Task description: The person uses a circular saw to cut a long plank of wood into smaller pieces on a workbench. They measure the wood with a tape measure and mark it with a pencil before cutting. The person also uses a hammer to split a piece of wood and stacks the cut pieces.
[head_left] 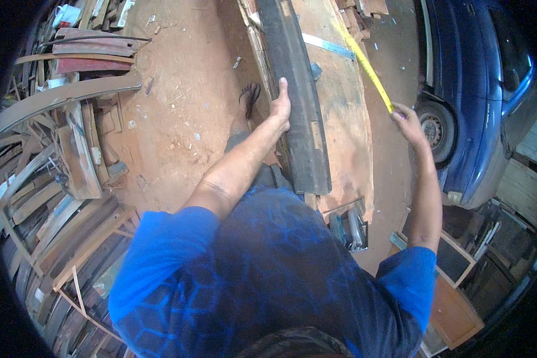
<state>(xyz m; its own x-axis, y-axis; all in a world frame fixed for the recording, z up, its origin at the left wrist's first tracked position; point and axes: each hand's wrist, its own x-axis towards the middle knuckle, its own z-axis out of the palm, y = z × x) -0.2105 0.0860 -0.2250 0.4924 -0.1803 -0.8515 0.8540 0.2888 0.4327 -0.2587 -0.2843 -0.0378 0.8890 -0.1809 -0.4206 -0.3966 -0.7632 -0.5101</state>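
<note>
I note my left hand (281, 106) gripping the left edge of the dark plank (295, 95) lying along the desk (346, 119); my right hand (407, 119) pinches the yellow tape measure (364, 62) past the desk's right edge.

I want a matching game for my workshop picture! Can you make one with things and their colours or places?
Things:
1. tape
2. car
3. plank
4. wood pile

Matches:
a. dark, under the left hand
b. blue, at the right
c. yellow, held by the right hand
d. stacked at the left

Pairs: 1-c, 2-b, 3-a, 4-d
</note>
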